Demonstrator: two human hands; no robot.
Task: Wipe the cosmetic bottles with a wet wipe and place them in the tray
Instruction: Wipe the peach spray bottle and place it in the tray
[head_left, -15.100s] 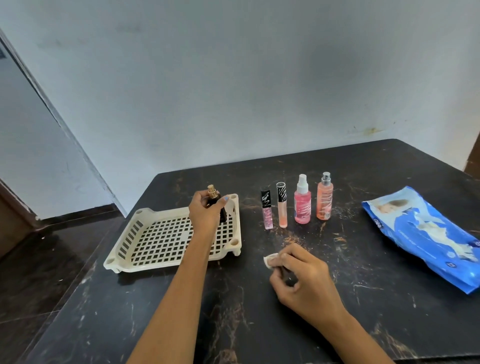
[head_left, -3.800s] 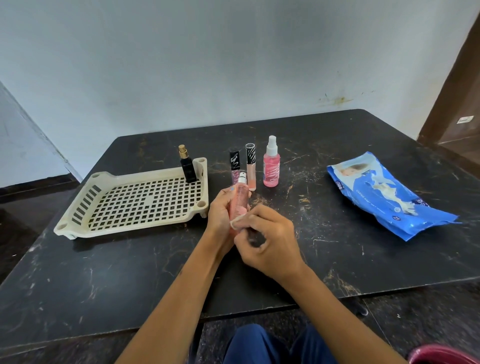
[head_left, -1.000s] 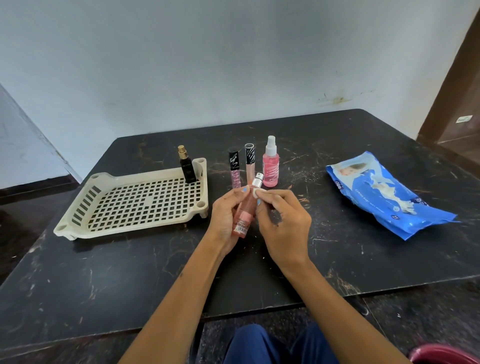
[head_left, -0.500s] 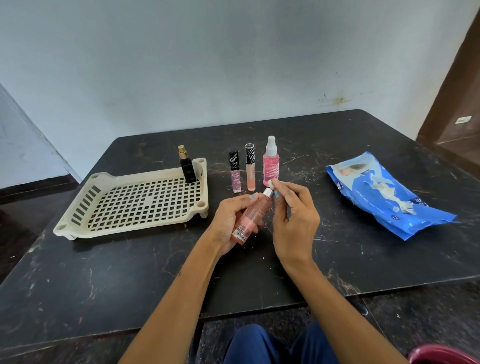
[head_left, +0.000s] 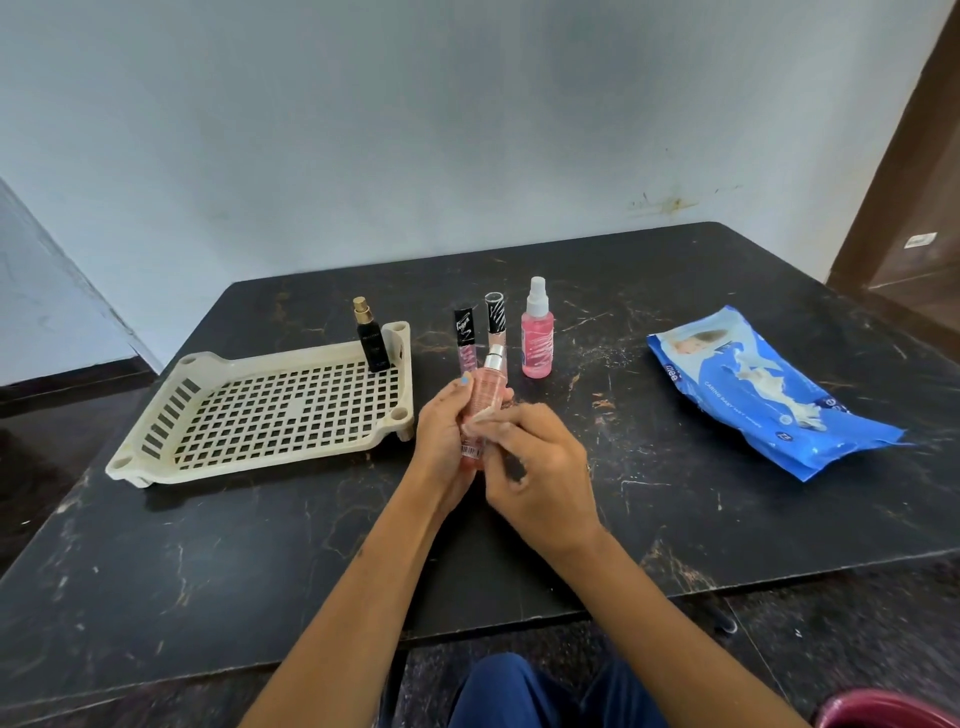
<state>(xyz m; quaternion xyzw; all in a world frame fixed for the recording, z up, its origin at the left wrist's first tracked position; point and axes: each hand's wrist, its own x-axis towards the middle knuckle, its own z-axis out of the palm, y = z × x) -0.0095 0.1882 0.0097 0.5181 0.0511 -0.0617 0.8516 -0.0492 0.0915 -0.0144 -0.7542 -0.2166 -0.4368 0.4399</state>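
Note:
My left hand grips a peach spray bottle with a silver cap, nearly upright above the table. My right hand presses a small white wet wipe against the bottle's side. A cream slotted tray lies to the left, with a black bottle with a gold cap standing in its far right corner. Behind my hands stand two slim gloss tubes and a pink spray bottle with a white cap.
A blue pack of wet wipes lies on the right of the black marble table. A wall runs behind the table. My blue-clad knees show below the near edge.
The peach bottle has swung from tilted to nearly upright in my left hand. My right hand has moved from the cap down to the bottle's body with the wipe.

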